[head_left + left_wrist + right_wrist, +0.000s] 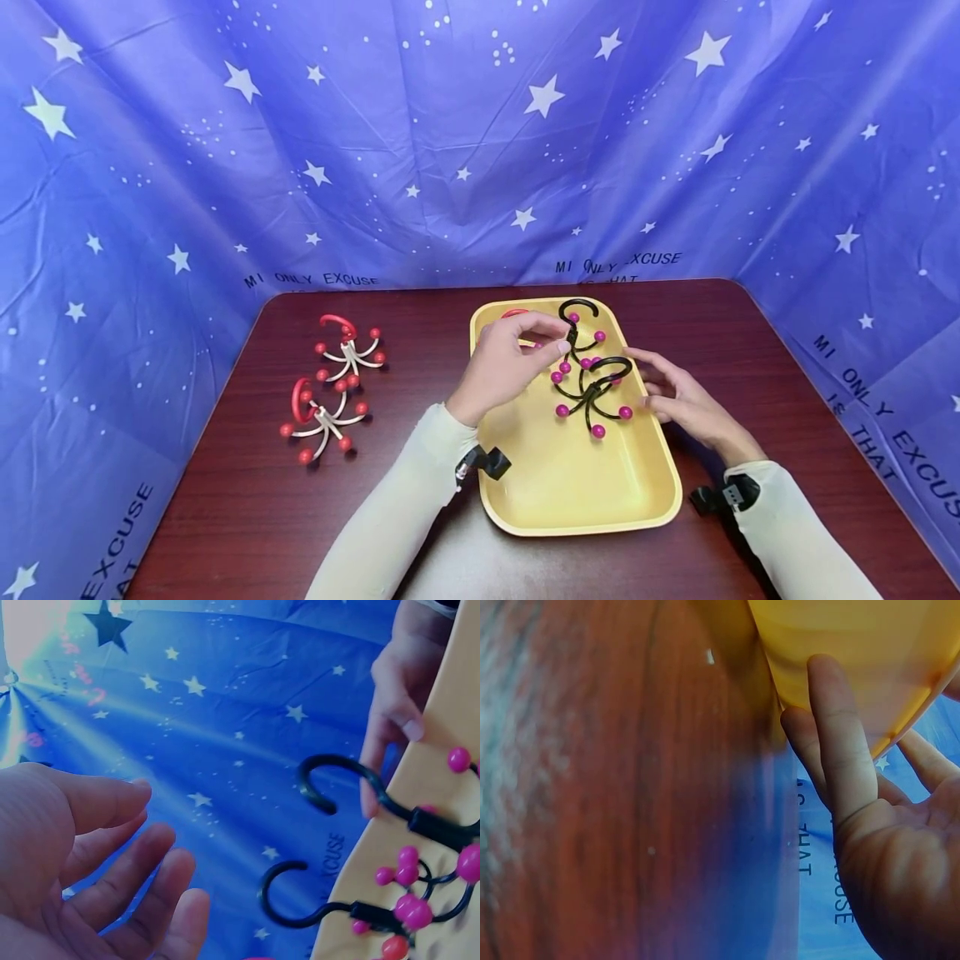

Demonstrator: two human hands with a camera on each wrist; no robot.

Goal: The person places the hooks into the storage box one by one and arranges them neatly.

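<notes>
The left hand (pixel 504 364) is loosely spread above the yellow tray (pixel 570 500), near two pink-tipped black hooks (pixel 591 397) inside it. The right hand (pixel 693 408), fingers extended, touches the tray's right side.

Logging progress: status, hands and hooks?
Left hand empty, over yellow tray. Right hand against it. Black hooks in tray; left hand partly hides a red one.

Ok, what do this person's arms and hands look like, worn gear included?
The left sleeve and right sleeve are long and off-white. The left wrist device and right wrist device are black and boxy; the right one has a grey patch. The left hand and right hand wear no gloves.
</notes>
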